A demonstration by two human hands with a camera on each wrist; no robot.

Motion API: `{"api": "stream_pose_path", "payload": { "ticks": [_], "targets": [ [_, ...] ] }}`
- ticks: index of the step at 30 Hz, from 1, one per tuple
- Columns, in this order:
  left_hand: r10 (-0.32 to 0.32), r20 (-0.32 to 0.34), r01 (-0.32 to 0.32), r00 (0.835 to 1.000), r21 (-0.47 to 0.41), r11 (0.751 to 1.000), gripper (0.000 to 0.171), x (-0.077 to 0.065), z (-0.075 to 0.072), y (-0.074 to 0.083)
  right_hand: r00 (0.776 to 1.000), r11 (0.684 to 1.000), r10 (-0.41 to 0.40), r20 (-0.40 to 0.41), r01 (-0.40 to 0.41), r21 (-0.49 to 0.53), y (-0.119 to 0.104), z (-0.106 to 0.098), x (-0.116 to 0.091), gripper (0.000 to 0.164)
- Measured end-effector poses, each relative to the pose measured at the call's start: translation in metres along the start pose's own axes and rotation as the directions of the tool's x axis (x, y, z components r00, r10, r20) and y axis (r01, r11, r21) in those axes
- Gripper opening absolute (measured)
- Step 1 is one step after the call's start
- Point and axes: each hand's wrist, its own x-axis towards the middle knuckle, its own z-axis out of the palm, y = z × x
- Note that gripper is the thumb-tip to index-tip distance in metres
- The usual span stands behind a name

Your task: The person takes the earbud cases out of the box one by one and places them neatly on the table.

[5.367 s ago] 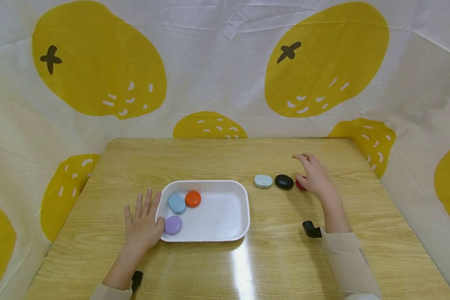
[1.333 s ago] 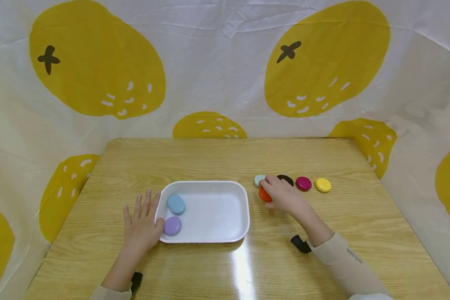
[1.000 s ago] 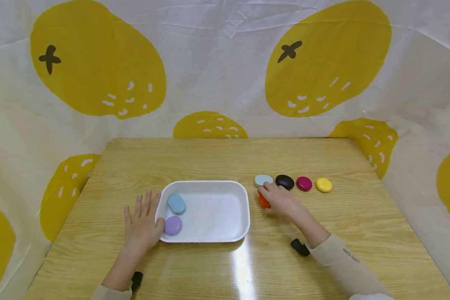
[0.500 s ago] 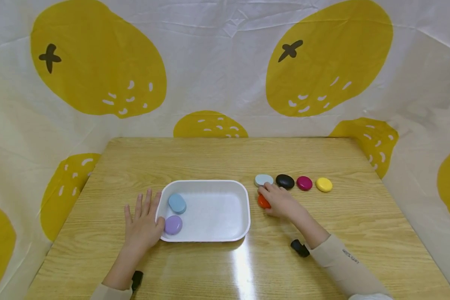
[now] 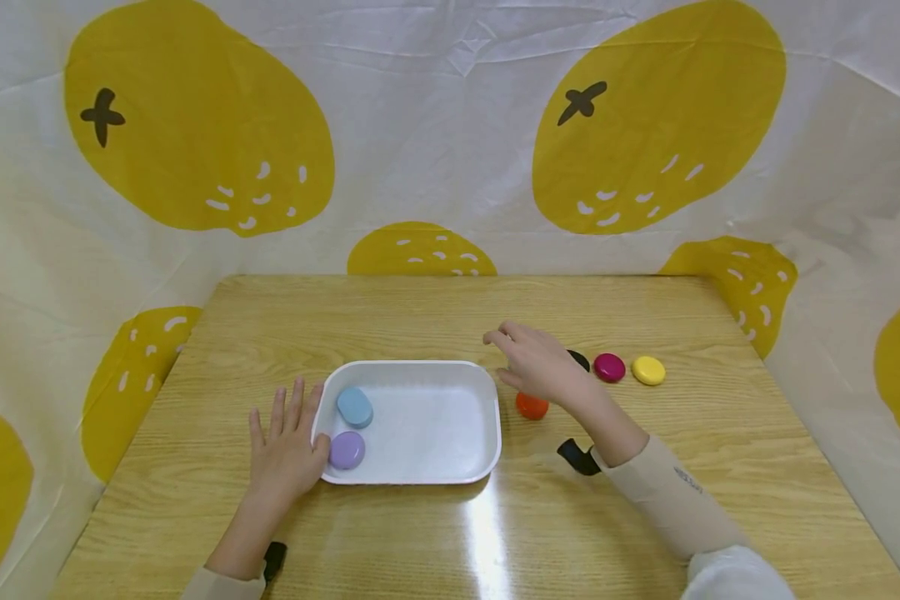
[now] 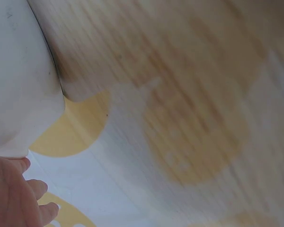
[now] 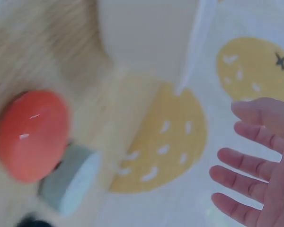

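Observation:
My left hand (image 5: 288, 454) lies with straight fingers beside the white tray (image 5: 450, 482), its thumb at the tray's left rim. A light blue pebble-like piece (image 5: 355, 407) and a lilac one (image 5: 347, 450) sit in the tray's left part. My right hand (image 5: 536, 362) is over the table right of the tray, fingers loosely spread and nothing in them. Just under its wrist side lies an orange-red pebble-like piece (image 5: 532, 406). The pale green oval piece (image 7: 71, 177) is hidden by the hand in the head view but shows beside the orange-red one in the right wrist view.
A partly covered black pebble-like piece (image 5: 580, 360), a magenta one (image 5: 609, 367) and a yellow one (image 5: 648, 370) form a row on the wooden table (image 5: 420, 550). Behind the table hangs a white cloth (image 5: 435, 108) with yellow fruit prints.
The right hand took the orange-red piece out of the tray, set it on the table in front of the pale green one, let go and rose away. The left hand stayed put.

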Motion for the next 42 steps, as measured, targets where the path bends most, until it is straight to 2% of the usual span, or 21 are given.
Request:
{"api": "stream_pose_path", "payload": {
  "ticks": [4, 12, 18, 22, 28, 38, 42],
  "targets": [
    [-0.002, 0.004, 0.002, 1.000, -0.006, 1.000, 0.065, 0.000, -0.001, 0.001, 0.996, 0.995, -0.090, 0.002, 0.090, -0.040, -0.021, -0.007, 0.022, 0.042],
    [0.000, 0.013, 0.000, 1.000, -0.006, 1.000, 0.065, 0.000, -0.002, 0.002, 0.968, 0.975, -0.193, 0.158, 0.208, -0.081, -0.069, -0.004, 0.064, 0.048],
    [0.008, 0.013, -0.008, 1.000, -0.008, 1.000, 0.065, -0.001, -0.001, 0.002, 0.923, 0.952, -0.239, 0.300, 0.284, -0.114, -0.094, 0.012, 0.087, 0.051],
    [0.008, 0.009, -0.008, 1.000, -0.003, 1.000, 0.065, -0.001, -0.001, 0.001, 0.888, 0.933, -0.286, 0.361, 0.344, -0.108, -0.104, 0.030, 0.098, 0.052],
    [0.015, 0.007, -0.015, 1.000, -0.002, 1.000, 0.064, -0.001, -0.002, 0.001, 0.847, 0.901, -0.365, 0.387, 0.427, -0.084, -0.113, 0.057, 0.107, 0.053],
    [0.022, 0.001, -0.022, 1.000, 0.006, 1.000, 0.063, -0.002, -0.002, 0.001, 0.834, 0.829, -0.408, 0.372, 0.509, -0.231, -0.117, 0.082, 0.113, 0.056],
    [0.021, 0.005, -0.021, 1.000, 0.002, 1.000, 0.063, -0.002, -0.003, 0.000, 0.828, 0.819, -0.424, 0.367, 0.523, -0.235, -0.118, 0.088, 0.115, 0.059]
  ]
}}
